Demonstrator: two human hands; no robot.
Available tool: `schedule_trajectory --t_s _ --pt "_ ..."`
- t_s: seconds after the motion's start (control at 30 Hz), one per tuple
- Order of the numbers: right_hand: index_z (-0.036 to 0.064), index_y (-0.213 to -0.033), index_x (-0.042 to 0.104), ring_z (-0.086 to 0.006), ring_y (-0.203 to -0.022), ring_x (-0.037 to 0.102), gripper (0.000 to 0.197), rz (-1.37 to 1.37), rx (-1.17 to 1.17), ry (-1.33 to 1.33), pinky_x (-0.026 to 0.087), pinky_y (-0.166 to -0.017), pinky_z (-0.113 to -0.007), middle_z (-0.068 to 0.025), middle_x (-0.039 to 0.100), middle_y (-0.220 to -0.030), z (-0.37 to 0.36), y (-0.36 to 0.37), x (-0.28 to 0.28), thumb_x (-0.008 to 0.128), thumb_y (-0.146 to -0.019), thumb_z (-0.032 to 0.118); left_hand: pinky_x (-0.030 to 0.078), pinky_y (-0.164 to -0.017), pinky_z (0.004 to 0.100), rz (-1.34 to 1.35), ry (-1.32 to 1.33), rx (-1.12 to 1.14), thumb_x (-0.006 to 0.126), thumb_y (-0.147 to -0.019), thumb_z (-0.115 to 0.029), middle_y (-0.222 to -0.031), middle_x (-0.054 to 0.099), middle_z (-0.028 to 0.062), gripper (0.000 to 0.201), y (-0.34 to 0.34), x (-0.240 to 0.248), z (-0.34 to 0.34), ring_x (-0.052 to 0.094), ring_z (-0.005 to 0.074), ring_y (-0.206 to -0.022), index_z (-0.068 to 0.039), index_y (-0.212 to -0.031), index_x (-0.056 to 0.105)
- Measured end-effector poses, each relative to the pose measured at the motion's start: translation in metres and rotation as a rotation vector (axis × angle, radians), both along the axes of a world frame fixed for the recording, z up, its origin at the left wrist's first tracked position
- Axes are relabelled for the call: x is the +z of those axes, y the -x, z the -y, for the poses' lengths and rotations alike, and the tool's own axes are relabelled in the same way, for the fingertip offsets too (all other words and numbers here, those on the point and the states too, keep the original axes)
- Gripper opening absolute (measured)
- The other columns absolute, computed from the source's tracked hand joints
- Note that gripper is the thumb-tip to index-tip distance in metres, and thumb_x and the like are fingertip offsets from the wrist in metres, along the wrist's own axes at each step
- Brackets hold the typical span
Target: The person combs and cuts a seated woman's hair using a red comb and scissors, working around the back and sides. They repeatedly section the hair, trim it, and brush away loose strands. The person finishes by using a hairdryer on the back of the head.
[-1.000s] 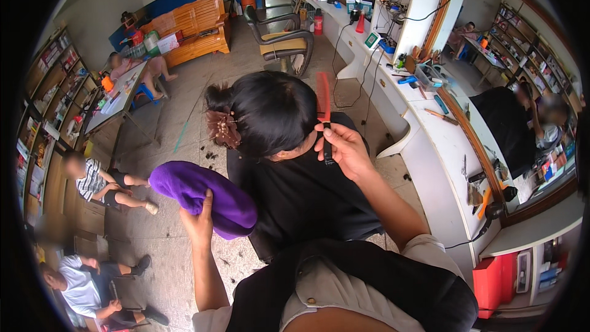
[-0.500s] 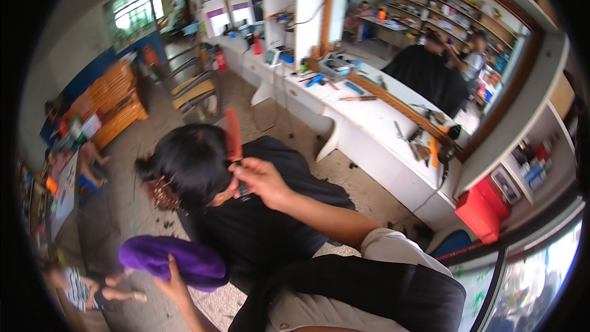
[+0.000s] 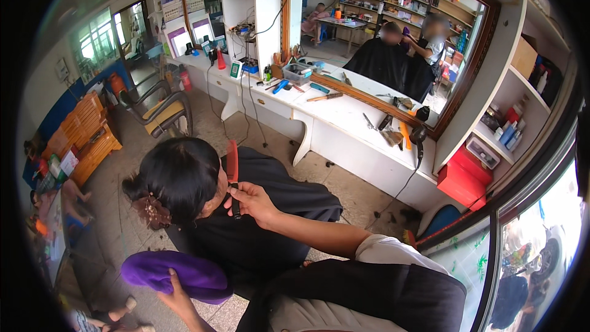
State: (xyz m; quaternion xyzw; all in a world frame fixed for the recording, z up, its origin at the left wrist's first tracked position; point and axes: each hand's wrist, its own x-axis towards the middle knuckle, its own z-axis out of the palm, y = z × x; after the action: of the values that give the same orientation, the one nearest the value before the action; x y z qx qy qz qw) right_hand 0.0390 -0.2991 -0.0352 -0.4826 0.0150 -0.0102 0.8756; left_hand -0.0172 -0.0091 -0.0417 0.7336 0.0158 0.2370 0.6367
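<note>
Before me sits a person with dark hair (image 3: pixel 178 169), gathered at the back with a brown hair ornament (image 3: pixel 150 210). A black cape (image 3: pixel 279 193) covers their body. My right hand (image 3: pixel 253 204) is beside the person's face, closed on a red comb (image 3: pixel 232 163) that points upward. A short black piece (image 3: pixel 236 208) shows below its fingers; whether it belongs to the comb I cannot tell. Lower left, my left hand (image 3: pixel 177 295) grips a soft purple oval pad, plush or towel-like (image 3: pixel 169 270), behind the person's back, thumb on top.
A white counter (image 3: pixel 344 117) under a large mirror (image 3: pixel 393 31) carries tools and a black hair dryer (image 3: pixel 418 136). Beyond the seated person stand an armchair (image 3: pixel 163 110) and a wooden bench (image 3: pixel 83 138). A red box (image 3: pixel 464 175) is at right. Another person's legs (image 3: pixel 120 316) show lower left.
The view has shifted, so the counter and mirror appear farther left. Both hands keep their hold on the comb and the purple pad. More of the seated person's face side shows.
</note>
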Motion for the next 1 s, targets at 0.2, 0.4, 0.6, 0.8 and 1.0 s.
schedule_trajectory --t_s 0.2,0.4,0.6,0.8,1.0 --pt "0.0061 -0.102 0.052 -0.0154 -0.069 0.063 0.021 -0.034 0.057 0.023 0.05 -0.061 -0.025 -0.009 0.065 -0.086 -0.023 0.003 -0.007 0.052 -0.093 0.025 0.045 -0.079 0.029 0.051 -0.024 0.002 0.064 -0.086 -0.017 -0.092 0.062 0.01 0.03 0.0 0.0 -0.003 0.056 0.0157 -0.083 0.009 -0.099 0.057" --pt "0.0054 -0.099 0.053 -0.0141 -0.067 0.063 0.018 -0.036 -0.049 0.036 0.05 -0.058 -0.024 -0.0079 0.065 -0.082 -0.023 0.002 -0.009 0.05 -0.094 0.022 0.046 -0.078 0.0279 0.076 -0.037 0.008 0.063 -0.086 -0.018 -0.091 0.062 0.0082 0.029 0.002 -0.013 -0.02 0.056 0.0139 -0.082 0.008 -0.098 0.057" --pt "0.0047 -0.097 0.058 -0.0101 -0.051 0.051 0.021 0.079 -0.121 0.069 0.037 -0.047 -0.022 -0.0027 0.058 -0.067 -0.017 -0.017 0.009 0.049 -0.095 0.023 0.044 -0.084 0.0288 0.047 0.001 0.026 0.063 -0.086 -0.019 -0.099 0.06 0.0104 0.033 0.01 -0.011 -0.025 0.056 0.0157 -0.089 0.008 -0.104 0.055" --pt "0.0035 -0.1 0.06 -0.0107 -0.049 0.047 0.022 -0.069 -0.128 0.073 0.032 -0.043 -0.023 -0.0025 0.054 -0.061 0.001 -0.01 0.0 0.051 -0.093 0.022 0.043 -0.087 0.0298 0.002 -0.017 0.027 0.065 -0.086 -0.019 -0.103 0.059 0.0117 0.037 0.011 -0.012 -0.028 0.055 0.0171 -0.092 0.008 -0.107 0.053" --pt "0.0023 -0.097 0.06 -0.0113 -0.046 0.045 0.021 -0.123 -0.167 0.111 0.029 -0.042 -0.023 -0.0033 0.053 -0.06 0.015 -0.006 0.003 0.052 -0.092 0.021 0.044 -0.082 0.0299 0.034 -0.042 0.019 0.064 -0.086 -0.019 -0.096 0.061 0.0107 0.034 0.009 -0.005 -0.025 0.055 0.0163 -0.086 0.009 -0.104 0.054"
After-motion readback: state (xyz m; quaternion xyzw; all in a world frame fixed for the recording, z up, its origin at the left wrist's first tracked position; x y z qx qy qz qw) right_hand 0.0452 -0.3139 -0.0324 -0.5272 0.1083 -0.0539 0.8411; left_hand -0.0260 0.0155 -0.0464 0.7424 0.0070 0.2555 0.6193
